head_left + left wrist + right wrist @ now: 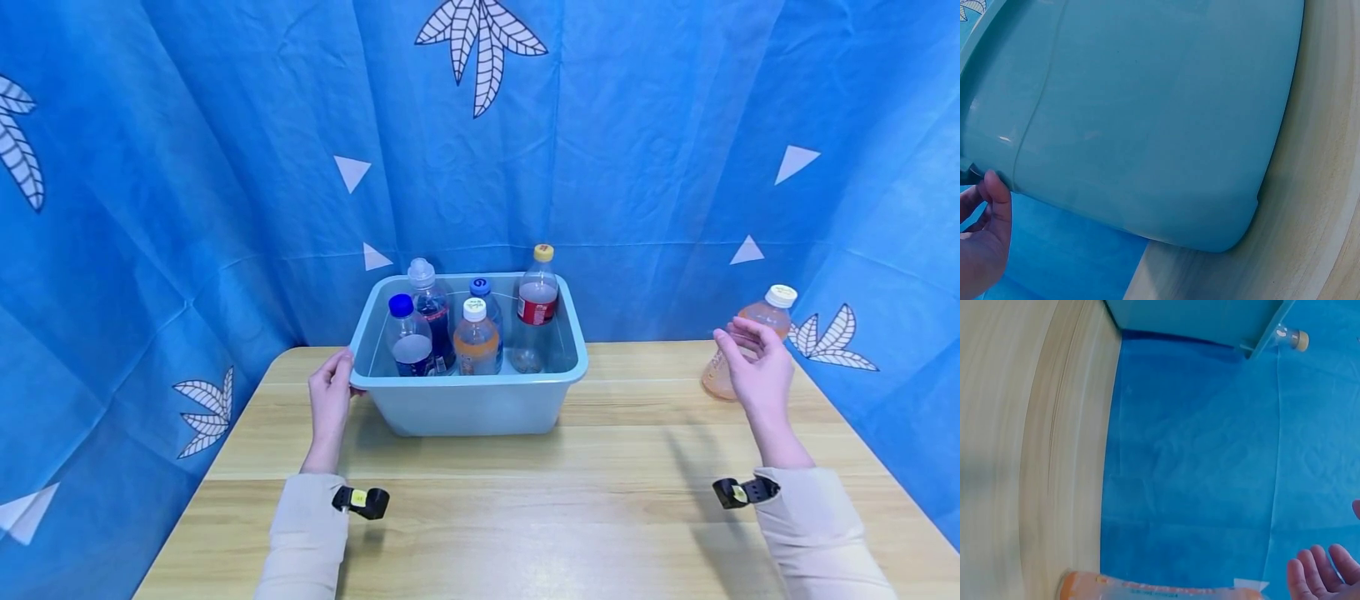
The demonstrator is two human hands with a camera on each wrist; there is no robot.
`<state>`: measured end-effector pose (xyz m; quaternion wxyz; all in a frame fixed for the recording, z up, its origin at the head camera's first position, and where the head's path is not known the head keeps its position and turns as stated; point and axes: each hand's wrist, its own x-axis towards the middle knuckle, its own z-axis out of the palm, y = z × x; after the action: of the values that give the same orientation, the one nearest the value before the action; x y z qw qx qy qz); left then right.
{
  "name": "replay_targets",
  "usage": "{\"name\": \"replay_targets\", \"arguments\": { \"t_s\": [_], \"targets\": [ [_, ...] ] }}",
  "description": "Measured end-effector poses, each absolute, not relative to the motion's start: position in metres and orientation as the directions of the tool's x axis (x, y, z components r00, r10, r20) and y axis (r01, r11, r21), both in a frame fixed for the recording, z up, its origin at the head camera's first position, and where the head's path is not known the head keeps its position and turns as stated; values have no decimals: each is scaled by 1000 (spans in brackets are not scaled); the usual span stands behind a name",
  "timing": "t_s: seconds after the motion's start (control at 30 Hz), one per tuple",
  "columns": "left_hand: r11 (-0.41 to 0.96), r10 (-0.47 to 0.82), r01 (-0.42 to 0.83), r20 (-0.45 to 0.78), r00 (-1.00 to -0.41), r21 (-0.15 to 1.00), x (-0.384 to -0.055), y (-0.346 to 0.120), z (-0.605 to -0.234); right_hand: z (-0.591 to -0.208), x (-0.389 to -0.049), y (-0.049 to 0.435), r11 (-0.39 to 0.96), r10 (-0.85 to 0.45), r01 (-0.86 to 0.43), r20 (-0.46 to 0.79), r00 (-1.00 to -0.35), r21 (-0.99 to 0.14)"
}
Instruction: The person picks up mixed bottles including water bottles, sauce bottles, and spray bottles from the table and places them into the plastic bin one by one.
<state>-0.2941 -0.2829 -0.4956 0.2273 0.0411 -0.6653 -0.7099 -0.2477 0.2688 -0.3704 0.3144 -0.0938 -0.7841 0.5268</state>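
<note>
A light-blue plastic tub (468, 408) stands on the table with several bottles in it. My left hand (330, 396) grips the tub's left rim; the left wrist view shows the thumb (999, 200) against the underside of the rim. Over at the right, a bottle with a white cap and orange label (717, 379) stands upright near the table's edge. Beside it is my right hand (763, 375), fingers loosely bent and partly covering the bottle. In the right wrist view those fingers (1310, 565) are apart from the bottle (1154, 592) and hold nothing.
Inside the tub are a yellow-capped bottle with a red label (537, 304), a blue-capped bottle (410, 337) and another orange-labelled one (476, 340), among others. A blue patterned curtain (637, 167) hangs behind and at both sides of the wooden table (525, 517).
</note>
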Motion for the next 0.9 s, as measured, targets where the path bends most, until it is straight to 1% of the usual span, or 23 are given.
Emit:
{"name": "replay_targets", "arguments": {
  "t_s": [0.1, 0.13, 0.17, 0.23, 0.33, 0.37, 0.47, 0.57, 0.6, 0.9],
  "targets": [
    [30, -396, 279, 267, -879, 960, -298, -284, -501, -370, -248, 273, 442, 500, -169, 398, -769, -881],
    [65, -420, 270, 272, -866, 961, -311, -292, -517, -370, -247, 275, 446, 510, -165, 402, -760, -880],
    [89, -431, 287, 297, -852, 954, -317, -296, -527, -370, -247, 276, 455, 516, -159, 405, -755, -876],
    [108, -442, 308, 323, -837, 945, -322, -298, -534, -370, -247, 279, 449, 539, -144, 396, -743, -882],
    [105, -441, 314, 327, -836, 943, -324, -299, -535, -375, -251, 289, 443, 553, -145, 397, -732, -885],
    [109, -438, 319, 333, -835, 942, -324, -299, -535, -381, -255, 295, 399, 554, -191, 402, -729, -897],
    [119, -441, 305, 326, -836, 945, -324, -298, -534, -384, -257, 304, 403, 565, -191, 407, -718, -895],
    [118, -447, 287, 309, -840, 951, -323, -297, -533, -379, -256, 305, 401, 592, -153, 383, -710, -903],
    [121, -448, 281, 305, -840, 952, -323, -297, -533, -374, -252, 301, 436, 604, -92, 366, -708, -895],
    [114, -444, 283, 304, -843, 952, -323, -298, -533, -367, -253, 310, 378, 660, 2, 267, -702, -926]
  ]
}}
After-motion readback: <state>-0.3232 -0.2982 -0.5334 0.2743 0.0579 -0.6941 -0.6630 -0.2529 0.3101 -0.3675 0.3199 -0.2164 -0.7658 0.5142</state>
